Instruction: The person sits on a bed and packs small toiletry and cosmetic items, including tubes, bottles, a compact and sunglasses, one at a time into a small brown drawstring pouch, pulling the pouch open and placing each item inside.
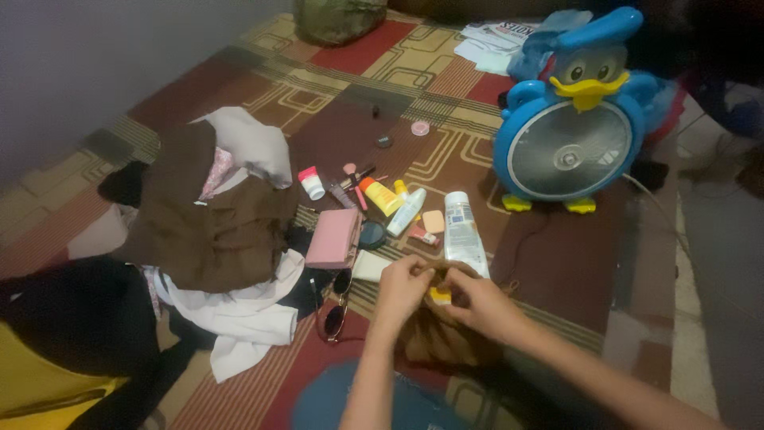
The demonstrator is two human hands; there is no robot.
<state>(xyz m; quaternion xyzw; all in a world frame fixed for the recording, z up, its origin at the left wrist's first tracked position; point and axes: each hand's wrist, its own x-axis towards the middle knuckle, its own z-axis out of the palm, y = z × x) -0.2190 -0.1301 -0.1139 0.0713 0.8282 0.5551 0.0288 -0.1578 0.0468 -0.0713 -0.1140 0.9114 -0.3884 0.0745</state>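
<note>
A small brown pouch [438,334] lies on the patterned rug [557,255] near its front edge, and both hands pinch its top. The left hand [400,288] and the right hand [477,301] are clamped on the fabric with fingertips close together, a small yellow item [439,296] showing between them. That item looks loosely seated and could slip out if the opening is pulled wider. Just beyond the hands lies a white tube [464,231], beside other cosmetics; a careless elbow could scatter them. Sunglasses [336,306] rest left of the pouch, near a pink wallet [334,237], and could be crushed under a forearm. A blue duck-shaped fan [569,135] stands towards the rug's far right corner.
</note>
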